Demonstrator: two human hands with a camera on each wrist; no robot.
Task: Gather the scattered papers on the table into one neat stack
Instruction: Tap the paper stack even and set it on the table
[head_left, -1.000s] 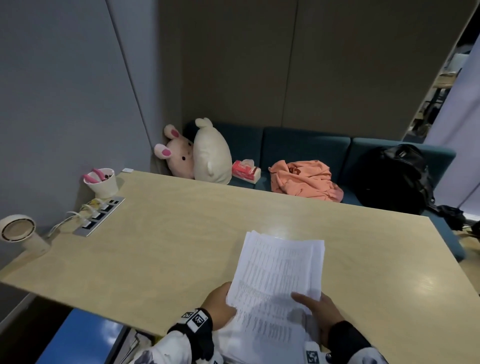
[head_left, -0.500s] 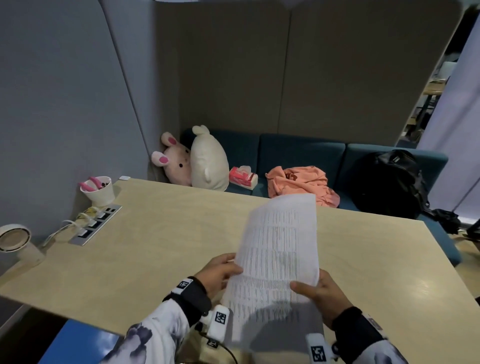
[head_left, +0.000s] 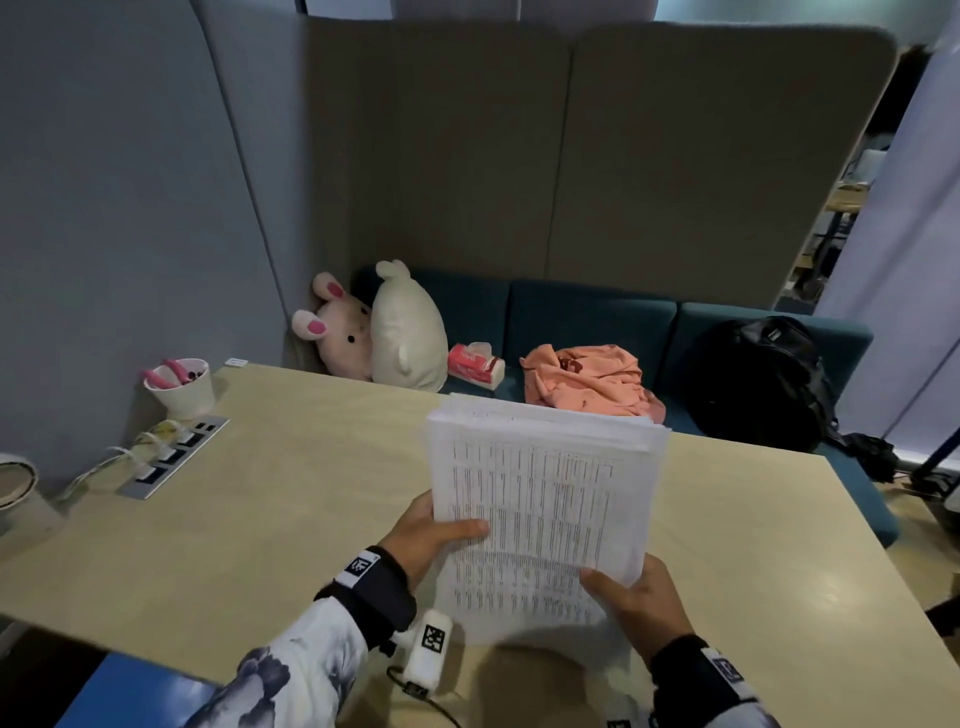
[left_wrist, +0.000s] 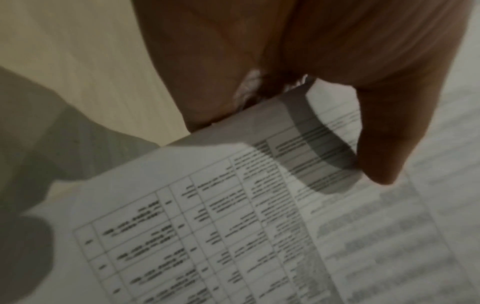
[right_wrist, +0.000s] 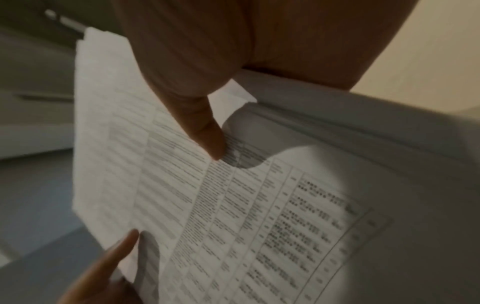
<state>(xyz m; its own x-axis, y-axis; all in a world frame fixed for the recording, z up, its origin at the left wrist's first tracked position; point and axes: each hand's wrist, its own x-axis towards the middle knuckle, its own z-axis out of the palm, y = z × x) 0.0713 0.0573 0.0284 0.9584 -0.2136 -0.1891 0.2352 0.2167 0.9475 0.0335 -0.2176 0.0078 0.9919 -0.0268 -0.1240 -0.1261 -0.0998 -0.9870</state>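
A stack of white papers (head_left: 540, 504) printed with tables stands nearly upright above the wooden table (head_left: 260, 519), its top edges slightly uneven. My left hand (head_left: 436, 535) grips the stack's left edge, thumb across the front sheet. My right hand (head_left: 628, 597) grips the lower right corner, thumb on the front. In the left wrist view the thumb presses on the papers (left_wrist: 259, 226). The right wrist view shows the papers (right_wrist: 207, 205) with my right thumb on the front sheet and my left hand's fingers at the far edge. No loose sheets lie on the table.
A white cup (head_left: 182, 387) with pink tools and a socket strip (head_left: 171, 457) sit at the table's left. A white round device (head_left: 15, 483) stands at the far left edge. Behind the table, a sofa holds plush toys (head_left: 384, 327), a tissue pack (head_left: 475, 364), an orange cloth (head_left: 587, 382) and a black backpack (head_left: 763, 384).
The stack has gone from lying low at the table's near edge to standing upright and further out over the table. Both hands have kept their hold, and the head view has tilted up.
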